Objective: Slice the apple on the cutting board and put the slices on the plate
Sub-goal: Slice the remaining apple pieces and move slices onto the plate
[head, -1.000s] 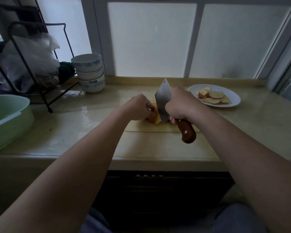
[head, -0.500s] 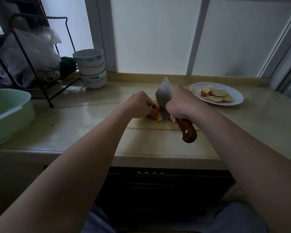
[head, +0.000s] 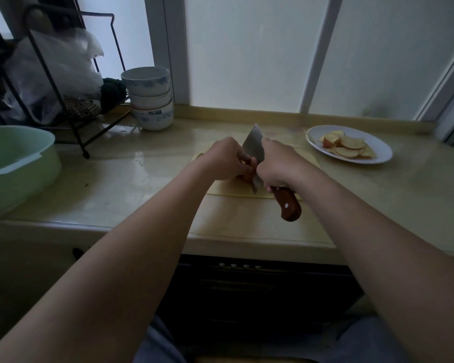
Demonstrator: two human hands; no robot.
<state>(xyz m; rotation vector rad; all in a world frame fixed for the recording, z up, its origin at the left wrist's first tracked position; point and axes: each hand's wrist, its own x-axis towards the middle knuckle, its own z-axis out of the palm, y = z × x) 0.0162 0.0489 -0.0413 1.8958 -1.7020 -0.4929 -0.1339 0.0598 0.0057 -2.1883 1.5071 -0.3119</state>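
Nearest the camera, both bare forearms reach out over the front edge of the table point(head: 131, 184) to the cutting board point(head: 228, 188). The right hand point(head: 275, 166) has its fingers wrapped fully round the wooden handle of a cleaver point(head: 254, 153). The handle end pokes out toward the camera, and the blade stands edge-down with its tip raised toward the window. The left hand point(head: 224, 159) is curled, fingers tight on the remaining piece of apple point(head: 247, 176), which sits on the board right against the blade's left face.

Compared with a second ago, the blade sits a little lower and closer to the left-hand knuckles. The pale cut face that showed beside it then is now nearly covered. That suggests another slice is being pressed off, so the cutting is well along but not finished.

Further back on the right, well apart from the board, a white plate point(head: 378, 148) already carries a small heap of apple slices point(head: 347, 148). To the far left are a green basin point(head: 24, 163), a black wire rack point(head: 71, 100) and a stack of bowls point(head: 151, 98).

Both hands hide most of the apple piece. I cannot tell how much of it remains, whether loose slices lie on the board, or exactly where the blade edge meets the fruit. The dim light blurs these details.
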